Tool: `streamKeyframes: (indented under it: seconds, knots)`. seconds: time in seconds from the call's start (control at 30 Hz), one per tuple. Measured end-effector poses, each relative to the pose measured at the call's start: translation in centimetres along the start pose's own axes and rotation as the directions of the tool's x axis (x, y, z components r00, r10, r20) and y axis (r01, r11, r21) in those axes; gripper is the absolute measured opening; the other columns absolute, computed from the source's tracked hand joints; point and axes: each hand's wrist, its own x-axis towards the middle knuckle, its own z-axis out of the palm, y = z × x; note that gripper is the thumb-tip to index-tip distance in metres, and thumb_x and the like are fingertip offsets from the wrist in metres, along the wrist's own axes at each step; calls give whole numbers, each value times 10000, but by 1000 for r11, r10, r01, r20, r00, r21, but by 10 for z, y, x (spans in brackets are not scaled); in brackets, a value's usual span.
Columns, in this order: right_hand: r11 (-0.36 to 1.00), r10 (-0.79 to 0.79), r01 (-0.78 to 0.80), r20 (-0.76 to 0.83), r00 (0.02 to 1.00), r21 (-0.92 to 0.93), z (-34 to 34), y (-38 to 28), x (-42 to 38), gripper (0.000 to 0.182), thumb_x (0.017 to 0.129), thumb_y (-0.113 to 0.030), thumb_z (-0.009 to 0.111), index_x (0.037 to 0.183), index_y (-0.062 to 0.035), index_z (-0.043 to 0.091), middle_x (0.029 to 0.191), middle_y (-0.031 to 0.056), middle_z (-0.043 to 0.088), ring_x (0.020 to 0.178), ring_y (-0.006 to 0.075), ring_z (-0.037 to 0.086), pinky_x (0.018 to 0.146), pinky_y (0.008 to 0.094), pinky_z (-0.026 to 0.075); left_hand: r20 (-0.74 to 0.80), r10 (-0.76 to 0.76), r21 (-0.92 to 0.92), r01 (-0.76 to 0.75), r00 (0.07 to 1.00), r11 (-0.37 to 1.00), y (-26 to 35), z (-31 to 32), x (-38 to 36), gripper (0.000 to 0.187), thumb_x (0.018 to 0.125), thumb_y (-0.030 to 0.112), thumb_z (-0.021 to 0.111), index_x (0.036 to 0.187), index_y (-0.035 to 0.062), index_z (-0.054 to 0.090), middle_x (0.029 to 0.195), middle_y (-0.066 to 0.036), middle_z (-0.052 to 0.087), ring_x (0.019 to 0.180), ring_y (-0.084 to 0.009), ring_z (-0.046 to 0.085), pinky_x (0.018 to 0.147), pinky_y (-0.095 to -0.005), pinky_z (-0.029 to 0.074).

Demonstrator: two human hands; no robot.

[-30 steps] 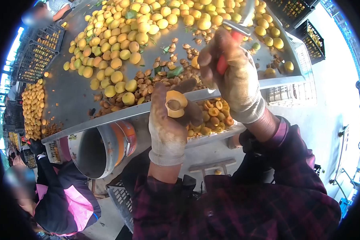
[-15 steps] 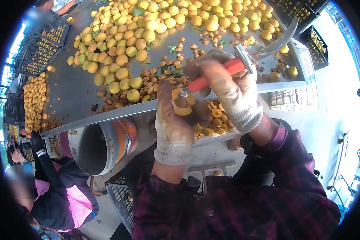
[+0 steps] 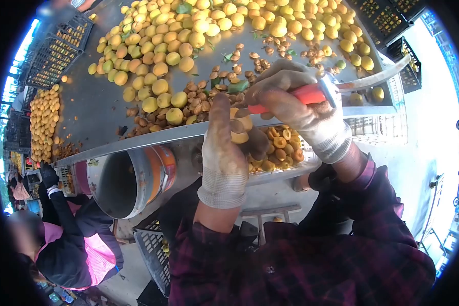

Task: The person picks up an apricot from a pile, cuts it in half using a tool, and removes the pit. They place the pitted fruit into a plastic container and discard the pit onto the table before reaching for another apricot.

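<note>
My left hand [image 3: 223,160], in a soiled white glove, is closed around a cut apricot [image 3: 241,125] just over the table's front edge. My gloved right hand [image 3: 303,104] grips the red handle of a tool [image 3: 310,95] with a long curved metal blade [image 3: 375,80] pointing right. The handle's near end is at the apricot; its tip is hidden by fruit and fingers. Beyond my hands lies a heap of brown apricot pits [image 3: 195,104]. Opened apricots [image 3: 280,148] fill a container below the table edge, under my right wrist.
Whole apricots [image 3: 160,56] cover much of the metal table [image 3: 89,115]. A large bucket [image 3: 132,183] lies tipped below its edge, with a black crate [image 3: 153,255] nearer me. A person in black and pink [image 3: 81,250] is at left. Black crates [image 3: 58,48] stand around.
My right hand has moved slightly right, and the tool has tilted so its blade lies lower and farther right. My left hand keeps hold of the apricot. The view has shifted a little.
</note>
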Motion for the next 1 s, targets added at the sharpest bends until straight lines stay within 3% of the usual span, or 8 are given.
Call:
streamKeyframes:
  seconds: [0.13,0.2,0.27,0.4,0.53,0.67,0.83,1.0]
  knots:
    - [999,-29,31,61,998,-30,-3,7,1,188,940,-179,631,980,-13,710,998,108,687,871,192,681,716,287,571,-96,206,167,-189,974,968,-18,-6,6,492,1037,545,375,1033,84,545,618,-68,546,495,-179,509,474,-297,391]
    - [998,12,-17,70,997,69,-3,20,1,190,942,-181,637,997,-14,710,984,102,690,869,188,682,721,281,573,141,526,541,-510,839,669,-30,-21,14,474,1038,533,385,1053,90,552,611,-55,531,499,-160,500,473,-271,367]
    - [837,-4,25,-40,999,547,3,46,5,215,950,-187,645,1037,1,699,921,88,693,848,173,689,732,260,575,128,406,455,-417,905,787,-21,-17,9,492,1027,546,400,1066,81,555,617,-54,537,507,-157,504,472,-261,362]
    - [609,503,-477,157,850,633,5,39,9,334,964,-334,653,979,-1,675,792,82,696,633,164,644,596,274,529,1,-8,68,8,1000,998,-14,-7,13,573,995,600,423,1043,50,576,627,-66,552,514,-174,498,468,-278,362]
    - [565,611,-333,-112,784,755,12,55,19,369,956,-382,662,945,-14,676,793,99,699,588,172,619,568,293,511,-238,-82,-167,42,968,985,-16,10,26,627,981,636,405,988,40,597,634,-78,563,531,-196,500,505,-306,393]
    - [948,34,75,-334,942,308,-13,58,26,384,951,-319,664,1113,28,690,858,124,736,715,157,685,619,296,551,-143,19,-139,-39,989,990,-24,1,39,670,990,638,366,1097,19,599,656,-96,581,575,-212,514,578,-328,429]
    - [935,354,-350,112,928,-55,3,22,19,344,802,-246,820,1069,-45,743,869,86,747,738,106,681,658,261,543,-125,73,10,-72,989,997,-19,8,30,706,996,635,352,1255,8,549,736,-120,617,628,-219,557,620,-336,468]
    - [926,348,-316,143,927,-204,9,26,21,376,769,-296,820,1041,-54,724,818,91,729,732,141,686,708,309,550,-144,102,52,-96,984,994,-23,2,37,678,965,625,434,1353,71,477,1226,-152,587,1057,-252,622,758,-382,555]
